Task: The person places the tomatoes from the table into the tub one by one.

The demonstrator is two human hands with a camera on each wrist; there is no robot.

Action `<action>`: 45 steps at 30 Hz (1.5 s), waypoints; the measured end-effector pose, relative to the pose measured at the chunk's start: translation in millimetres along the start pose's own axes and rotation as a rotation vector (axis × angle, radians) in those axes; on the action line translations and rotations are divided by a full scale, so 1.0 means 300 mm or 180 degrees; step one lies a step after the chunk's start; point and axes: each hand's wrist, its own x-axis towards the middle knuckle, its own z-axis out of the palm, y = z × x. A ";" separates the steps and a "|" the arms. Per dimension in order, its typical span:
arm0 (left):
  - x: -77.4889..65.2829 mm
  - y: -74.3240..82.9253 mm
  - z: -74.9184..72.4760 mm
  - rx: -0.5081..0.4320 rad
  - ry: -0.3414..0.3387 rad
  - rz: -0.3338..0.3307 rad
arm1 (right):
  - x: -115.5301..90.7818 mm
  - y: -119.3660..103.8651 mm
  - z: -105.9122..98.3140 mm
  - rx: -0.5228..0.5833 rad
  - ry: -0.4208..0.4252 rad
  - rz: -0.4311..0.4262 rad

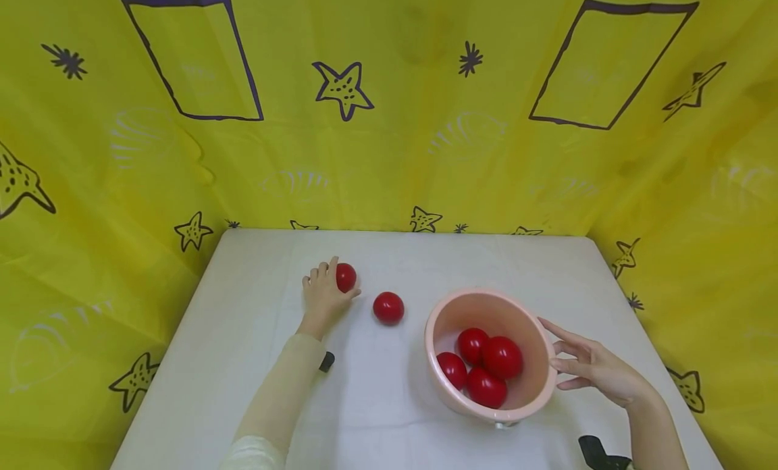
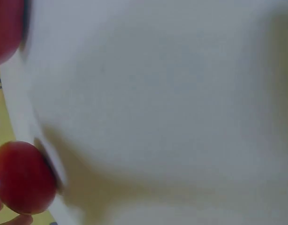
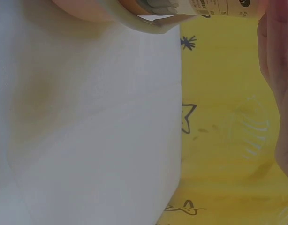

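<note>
In the head view, my left hand [image 1: 324, 294] is at the left middle of the white table, fingers and thumb around a smooth red tomato [image 1: 346, 277]. That tomato [image 2: 24, 178] also shows at the lower left of the left wrist view, fingertips beside it. A second tomato [image 1: 388, 308] lies to the right of this hand. Further right, a pink bucket [image 1: 439, 389] contains several tomatoes [image 1: 502, 357]. My right hand [image 1: 598, 370] touches the bucket's right rim with fairly straight index finger and thumb; its other fingers are partly hidden. The right wrist view catches only the bucket's lower edge.
The white table [image 1: 377, 416] ends at a yellow curtain [image 1: 389, 159] with drawn stars, at the back and both sides. Dark wrist straps show near both forearms. A labelled part of the bucket [image 3: 219, 6] appears at the top of the right wrist view.
</note>
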 end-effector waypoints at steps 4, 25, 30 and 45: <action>-0.001 -0.016 0.015 0.0067 -0.0025 -0.0057 | 0.001 -0.001 0.002 -0.0002 0.0005 0.0010; 0.018 -0.034 0.041 0.0064 -0.0034 -0.0249 | 0.005 0.003 0.001 0.0026 -0.0006 -0.0026; 0.024 0.005 0.013 -0.0001 0.0184 0.0011 | 0.005 0.004 0.000 0.0012 -0.0001 -0.0022; -0.074 0.409 -0.197 0.0372 0.0795 0.1762 | 0.004 0.006 -0.006 -0.0008 -0.0005 -0.0032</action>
